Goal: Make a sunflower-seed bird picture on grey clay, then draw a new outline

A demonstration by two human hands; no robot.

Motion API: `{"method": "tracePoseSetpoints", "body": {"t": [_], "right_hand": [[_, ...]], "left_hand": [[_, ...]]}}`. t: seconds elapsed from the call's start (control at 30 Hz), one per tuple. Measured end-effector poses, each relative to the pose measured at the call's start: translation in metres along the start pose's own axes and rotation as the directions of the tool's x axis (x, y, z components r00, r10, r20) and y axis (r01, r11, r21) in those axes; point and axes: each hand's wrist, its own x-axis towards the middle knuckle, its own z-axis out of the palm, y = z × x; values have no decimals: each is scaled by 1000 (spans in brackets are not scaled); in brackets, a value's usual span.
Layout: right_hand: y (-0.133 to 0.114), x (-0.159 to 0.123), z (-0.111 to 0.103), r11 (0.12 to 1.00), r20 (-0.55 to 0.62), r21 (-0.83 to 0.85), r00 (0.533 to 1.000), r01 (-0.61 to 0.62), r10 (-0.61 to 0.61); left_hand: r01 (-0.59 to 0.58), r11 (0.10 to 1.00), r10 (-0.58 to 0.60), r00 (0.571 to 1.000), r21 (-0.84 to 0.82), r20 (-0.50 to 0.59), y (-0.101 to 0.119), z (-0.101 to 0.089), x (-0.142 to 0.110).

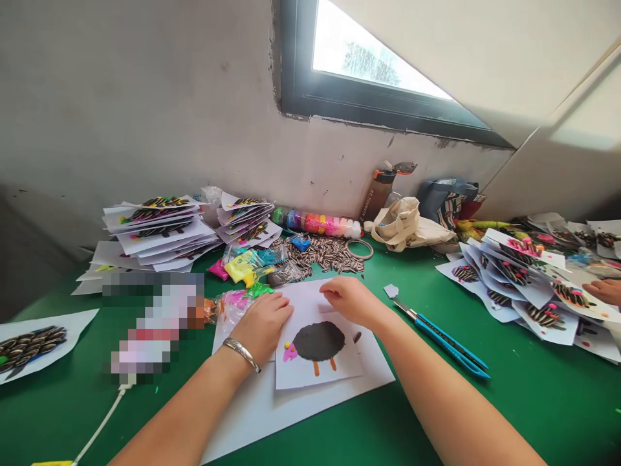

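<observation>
A white card (319, 382) lies over larger white sheets (252, 414) in front of me. On it is a flat black clay oval (319, 341) with a pink clay head (290, 351), yellow dots and two orange legs. My left hand (264, 321) rests at the card's left edge, its fingers stretched out flat. Above the oval, at the upper right of the card, my right hand (350, 299) has its fingers curled together in a pinch; what is between the fingertips, if anything, is hidden. A single sunflower seed (358, 337) lies right of the oval.
Sunflower seeds (330, 252) are heaped behind the card, near bagged coloured clay (242, 265) and a tape roll (359, 250). A blue utility knife (449, 340) lies to the right. Stacks of decorated cards (160, 230) stand left and right. Another person's hand (606, 291) shows at far right.
</observation>
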Motion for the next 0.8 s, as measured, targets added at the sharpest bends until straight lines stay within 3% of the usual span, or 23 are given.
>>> {"method": "tracePoseSetpoints", "body": {"t": [0.2,0.33,0.57,0.8], "right_hand": [[28,67,-1,991,-68,-104,995,-81,75],[46,90,4,965,-109,-200,982,-172,153],[34,71,25,949,-57,-305,996,-78,63],[20,58,17,946,-72,-325,997,-18,-6]], "left_hand": [[7,1000,-7,1000,-11,-7,2,-2,0],[38,999,-38,999,-15,-13,1,1,-2],[44,999,-45,999,-20,-27,2,1,-3],[23,1000,-23,999,16,-34,1,2,-2]]}}
